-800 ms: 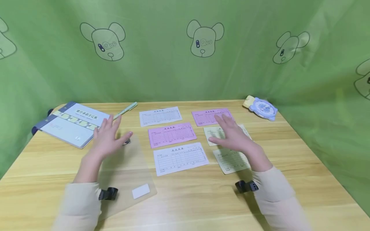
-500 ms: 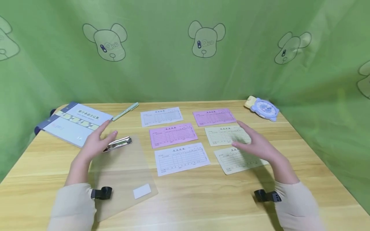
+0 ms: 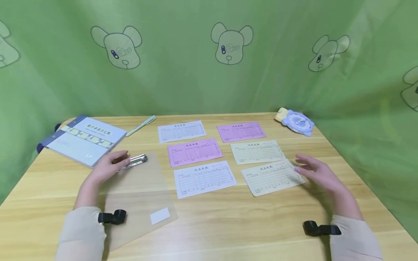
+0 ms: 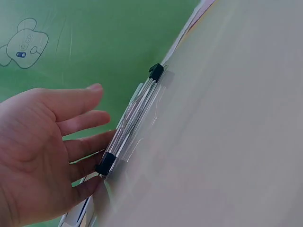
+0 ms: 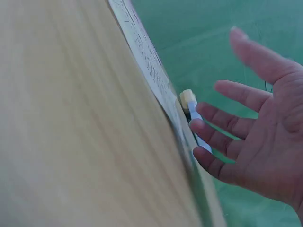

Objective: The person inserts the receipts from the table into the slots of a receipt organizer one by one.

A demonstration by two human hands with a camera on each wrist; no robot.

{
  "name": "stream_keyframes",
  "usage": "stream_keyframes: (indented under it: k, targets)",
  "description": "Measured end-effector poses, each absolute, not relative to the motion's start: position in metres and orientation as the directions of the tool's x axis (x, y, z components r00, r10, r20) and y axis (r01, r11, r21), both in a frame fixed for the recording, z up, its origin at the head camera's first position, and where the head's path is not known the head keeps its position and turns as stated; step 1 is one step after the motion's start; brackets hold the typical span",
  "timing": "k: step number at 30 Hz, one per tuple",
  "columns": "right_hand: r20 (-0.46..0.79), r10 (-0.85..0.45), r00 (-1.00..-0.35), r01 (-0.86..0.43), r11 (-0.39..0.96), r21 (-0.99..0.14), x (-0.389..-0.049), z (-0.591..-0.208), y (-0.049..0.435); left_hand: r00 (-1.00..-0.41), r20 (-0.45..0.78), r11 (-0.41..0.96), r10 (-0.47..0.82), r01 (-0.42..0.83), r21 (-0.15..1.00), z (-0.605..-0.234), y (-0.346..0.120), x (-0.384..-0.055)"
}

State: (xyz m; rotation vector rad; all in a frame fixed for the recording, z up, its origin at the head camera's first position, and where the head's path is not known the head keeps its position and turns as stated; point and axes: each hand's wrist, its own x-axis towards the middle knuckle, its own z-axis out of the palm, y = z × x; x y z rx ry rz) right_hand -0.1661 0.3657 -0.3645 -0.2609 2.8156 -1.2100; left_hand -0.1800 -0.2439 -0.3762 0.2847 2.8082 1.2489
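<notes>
A translucent clipboard (image 3: 140,195) lies at the left of the table, with a metal clip (image 3: 138,160) at its far end and a white label near its close end. My left hand (image 3: 107,166) is at the left end of that clip, fingers relaxed and fingertips close to it; the left wrist view shows the clip (image 4: 128,125) beside the fingers. On the right, my right hand (image 3: 318,172) hovers with loosely bent fingers at the right edge of the nearer pale-yellow slip (image 3: 272,178). Nothing is between its fingers in the right wrist view.
Printed slips lie in two columns mid-table: a white slip (image 3: 205,179), pink slips (image 3: 195,152) and another pale-yellow slip (image 3: 256,152) among them. A blue-white account book (image 3: 86,139) and a green pen (image 3: 141,125) lie back left. A blue tape dispenser-like object (image 3: 297,122) sits back right.
My right hand has moved right and toward me, off the slips to their right edge. My left hand has come down and back, from over the book to the clip.
</notes>
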Motion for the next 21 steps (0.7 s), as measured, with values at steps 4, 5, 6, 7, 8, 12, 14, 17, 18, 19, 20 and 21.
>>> stream_keyframes:
  k: [4,5,6,7,8,12,14,17,18,19,20,21]
  targets:
    - [0.000,-0.141,-0.990,-0.096,0.671,-0.735,-0.168,-0.376,0.372,-0.986,0.030,0.604,0.165,0.125,0.787,-0.384,-0.246,-0.180]
    - [0.001,-0.133,-0.991,-0.091,0.671,-0.736,-0.169,-0.378,0.372,-0.987,0.038,0.596,0.156,0.125,0.794,-0.386,-0.247,-0.180]
    - [0.003,-0.127,-0.992,-0.089,0.678,-0.730,-0.170,-0.380,0.372,-0.988,0.043,0.586,0.147,0.123,0.801,-0.388,-0.247,-0.181]
    - [0.004,-0.122,-0.992,-0.087,0.682,-0.726,-0.171,-0.382,0.370,-0.989,0.049,0.578,0.137,0.120,0.807,-0.389,-0.248,-0.180]
    - [0.005,-0.124,-0.992,-0.089,0.685,-0.723,-0.172,-0.384,0.369,-0.990,0.054,0.574,0.127,0.117,0.811,-0.391,-0.249,-0.180]
    - [0.002,-0.148,-0.989,-0.105,0.696,-0.710,-0.176,-0.387,0.366,-0.993,0.063,0.566,0.101,0.109,0.817,-0.395,-0.250,-0.180]
    - [0.002,-0.174,-0.985,-0.123,0.690,-0.714,-0.178,-0.388,0.366,-0.993,0.064,0.560,0.097,0.107,0.821,-0.397,-0.249,-0.180]
    - [0.009,-0.206,-0.978,-0.154,0.702,-0.695,-0.178,-0.389,0.367,-0.993,0.066,0.564,0.094,0.108,0.818,-0.399,-0.248,-0.181]
    - [0.009,-0.209,-0.978,-0.159,0.717,-0.678,-0.178,-0.389,0.367,-0.993,0.070,0.563,0.094,0.111,0.819,-0.399,-0.248,-0.182]
    - [0.004,-0.206,-0.979,-0.157,0.732,-0.663,-0.177,-0.389,0.367,-0.993,0.073,0.565,0.092,0.113,0.818,-0.400,-0.247,-0.182]
    - [0.001,-0.202,-0.979,-0.155,0.750,-0.643,-0.176,-0.389,0.368,-0.993,0.078,0.568,0.091,0.116,0.815,-0.400,-0.247,-0.183]
    - [-0.006,-0.192,-0.981,-0.147,0.768,-0.624,-0.175,-0.389,0.368,-0.992,0.082,0.571,0.091,0.120,0.812,-0.400,-0.246,-0.184]
